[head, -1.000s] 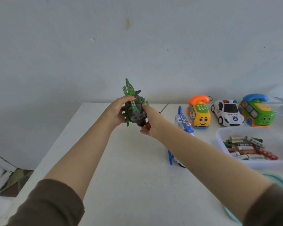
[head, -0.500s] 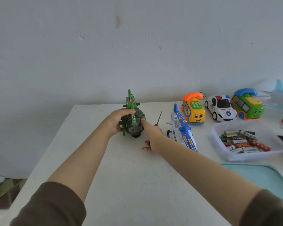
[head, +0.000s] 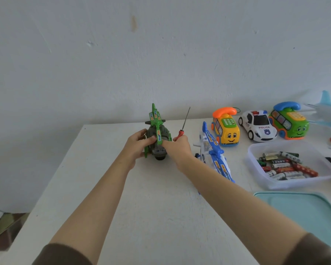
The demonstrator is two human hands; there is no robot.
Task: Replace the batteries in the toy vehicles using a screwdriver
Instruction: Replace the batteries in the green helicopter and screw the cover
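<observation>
Both arms stretch straight out toward 12 o'clock. The left hand (head: 139, 144) wraps around the side of the green helicopter (head: 158, 139), which sits on the table (head: 103, 188) near its far edge. The right hand (head: 178, 146) clutches the red screwdriver (head: 181, 133), tip up at 1 o'clock, fingers touching the helicopter. The batteries (head: 283, 166) are in a tub (head: 294, 182) off at 3 o'clock.

view: head, one wide-angle camera | from: the person's head, at the near side of the desk (head: 161, 207) | faces: forward and a little down, toward the far edge and the wall (head: 161, 54) | nearness: left hand (head: 139, 144) and right hand (head: 178, 148) at arm's length, near the far edge | frame: wall fills the upper half
</observation>
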